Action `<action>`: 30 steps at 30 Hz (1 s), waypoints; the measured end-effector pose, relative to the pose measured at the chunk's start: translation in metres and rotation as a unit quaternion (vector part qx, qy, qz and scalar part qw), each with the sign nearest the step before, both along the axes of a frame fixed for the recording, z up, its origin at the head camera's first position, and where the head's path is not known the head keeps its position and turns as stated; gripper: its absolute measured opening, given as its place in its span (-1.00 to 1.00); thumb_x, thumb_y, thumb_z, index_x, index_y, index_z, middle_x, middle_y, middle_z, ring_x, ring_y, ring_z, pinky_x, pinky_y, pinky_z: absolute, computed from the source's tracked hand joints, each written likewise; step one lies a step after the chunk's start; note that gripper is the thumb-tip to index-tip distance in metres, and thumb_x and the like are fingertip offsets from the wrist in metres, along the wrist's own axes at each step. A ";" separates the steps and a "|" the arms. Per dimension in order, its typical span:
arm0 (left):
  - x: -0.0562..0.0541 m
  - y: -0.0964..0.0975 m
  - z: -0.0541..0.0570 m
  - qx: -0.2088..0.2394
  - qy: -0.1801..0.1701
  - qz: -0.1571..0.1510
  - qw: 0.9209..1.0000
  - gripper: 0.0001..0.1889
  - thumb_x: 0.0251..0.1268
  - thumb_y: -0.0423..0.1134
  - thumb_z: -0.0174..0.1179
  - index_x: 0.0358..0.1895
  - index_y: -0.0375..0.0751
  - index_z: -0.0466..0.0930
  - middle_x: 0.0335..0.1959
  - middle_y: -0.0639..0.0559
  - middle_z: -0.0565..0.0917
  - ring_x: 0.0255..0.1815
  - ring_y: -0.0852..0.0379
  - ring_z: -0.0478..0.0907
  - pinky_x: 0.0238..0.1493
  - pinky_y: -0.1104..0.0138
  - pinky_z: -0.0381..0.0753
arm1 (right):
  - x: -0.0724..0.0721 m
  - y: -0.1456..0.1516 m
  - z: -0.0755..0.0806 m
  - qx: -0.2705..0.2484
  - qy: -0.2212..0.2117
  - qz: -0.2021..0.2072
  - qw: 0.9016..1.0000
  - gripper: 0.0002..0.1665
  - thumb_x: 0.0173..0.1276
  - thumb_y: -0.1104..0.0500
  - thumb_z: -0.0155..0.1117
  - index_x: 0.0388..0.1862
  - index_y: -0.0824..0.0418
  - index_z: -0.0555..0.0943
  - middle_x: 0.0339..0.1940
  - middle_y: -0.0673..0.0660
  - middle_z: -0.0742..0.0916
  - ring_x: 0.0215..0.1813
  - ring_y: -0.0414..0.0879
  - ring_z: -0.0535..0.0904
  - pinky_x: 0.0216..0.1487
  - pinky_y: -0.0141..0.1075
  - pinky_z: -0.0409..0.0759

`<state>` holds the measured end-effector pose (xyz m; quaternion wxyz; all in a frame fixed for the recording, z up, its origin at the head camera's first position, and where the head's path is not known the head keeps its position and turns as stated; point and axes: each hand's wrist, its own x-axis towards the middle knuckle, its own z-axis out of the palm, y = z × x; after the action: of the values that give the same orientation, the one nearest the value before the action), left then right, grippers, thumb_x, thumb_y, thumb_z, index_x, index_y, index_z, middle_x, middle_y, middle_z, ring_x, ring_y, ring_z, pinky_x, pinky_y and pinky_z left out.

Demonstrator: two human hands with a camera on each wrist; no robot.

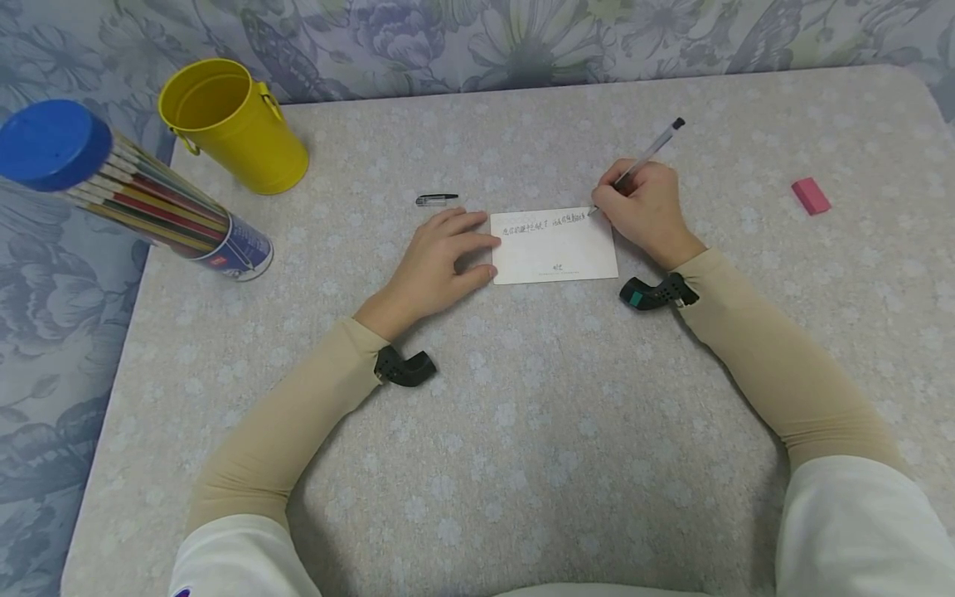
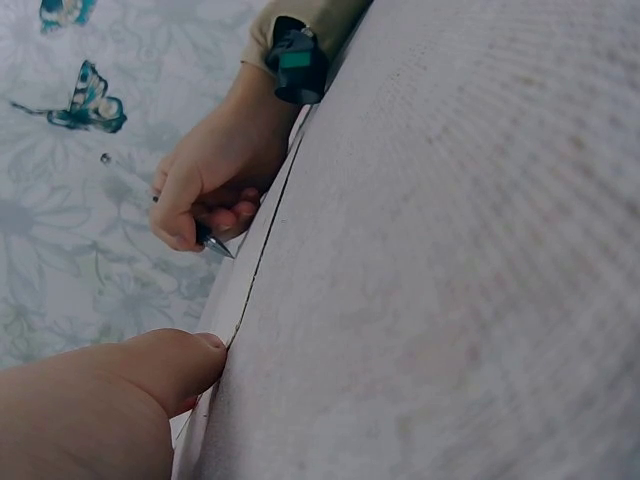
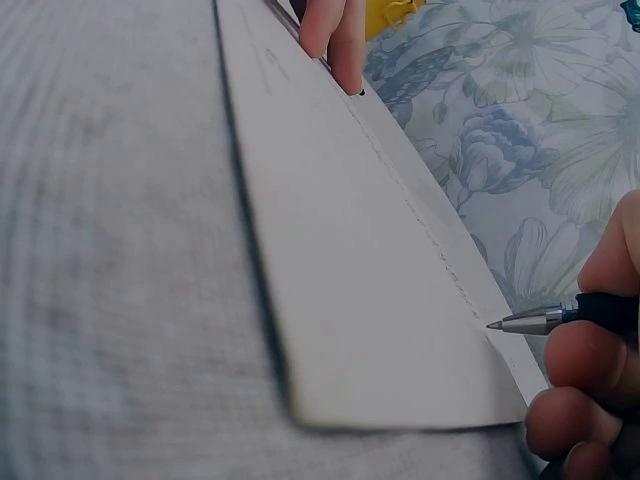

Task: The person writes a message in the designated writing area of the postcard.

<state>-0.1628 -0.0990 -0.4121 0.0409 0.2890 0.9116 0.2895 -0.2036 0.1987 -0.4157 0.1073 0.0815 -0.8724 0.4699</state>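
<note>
A white card (image 1: 554,249) lies on the table, with a line of handwriting along its upper part and a small printed mark near its lower edge. My right hand (image 1: 645,203) grips a clear-barrelled pen (image 1: 658,143), its tip at the right end of the written line. In the right wrist view the metal pen tip (image 3: 515,322) meets the card's surface or sits just over it. My left hand (image 1: 440,261) rests with fingers spread, thumb and fingertips on the card's left edge. Beyond the left fingers lies a black-and-clear pen cap (image 1: 437,200).
At the back left stands a yellow metal bucket (image 1: 257,145). Nearer the left edge is a clear tube of coloured pencils (image 1: 167,199) with a blue lid. A pink eraser (image 1: 811,196) lies far right. Floral wallpaper (image 1: 522,41) borders the table's back and left.
</note>
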 end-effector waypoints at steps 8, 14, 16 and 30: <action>0.000 0.000 -0.001 0.003 0.002 0.001 1.000 -0.60 0.33 -0.13 0.35 0.18 -0.20 0.71 0.46 -0.21 0.48 0.59 -0.27 0.24 0.62 -0.16 0.12 | 0.000 0.000 -0.001 -0.006 -0.012 -0.004 1.000 -0.80 0.19 0.32 0.14 -0.52 0.35 0.68 -0.79 -0.18 0.51 -0.73 -0.34 0.27 -0.65 -0.46 0.17; 0.000 0.000 -0.001 0.002 0.001 0.002 1.000 -0.60 0.33 -0.13 0.35 0.18 -0.19 0.71 0.47 -0.21 0.48 0.59 -0.25 0.24 0.63 -0.15 0.11 | 0.001 0.000 0.000 -0.013 -0.022 -0.006 1.000 -0.80 0.22 0.33 0.16 -0.52 0.36 0.68 -0.80 -0.21 0.53 -0.74 -0.34 0.31 -0.66 -0.48 0.23; 0.000 0.000 0.000 0.002 0.001 0.002 1.000 -0.60 0.33 -0.13 0.35 0.18 -0.19 0.71 0.47 -0.20 0.48 0.60 -0.24 0.23 0.63 -0.14 0.10 | 0.001 0.000 0.000 -0.014 -0.025 -0.007 1.000 -0.80 0.22 0.33 0.16 -0.51 0.35 0.68 -0.80 -0.21 0.53 -0.74 -0.34 0.33 -0.66 -0.48 0.24; 0.000 0.000 0.000 0.001 0.001 0.000 1.000 -0.60 0.34 -0.13 0.35 0.19 -0.18 0.70 0.47 -0.20 0.48 0.59 -0.26 0.23 0.62 -0.16 0.11 | -0.001 0.000 -0.001 0.001 -0.010 -0.002 1.000 -0.79 0.22 0.32 0.15 -0.50 0.35 0.69 -0.78 -0.22 0.53 -0.74 -0.36 0.32 -0.67 -0.48 0.19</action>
<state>-0.1626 -0.0988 -0.4122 0.0396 0.2898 0.9114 0.2896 -0.2046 0.1992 -0.4168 0.0995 0.0751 -0.8739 0.4698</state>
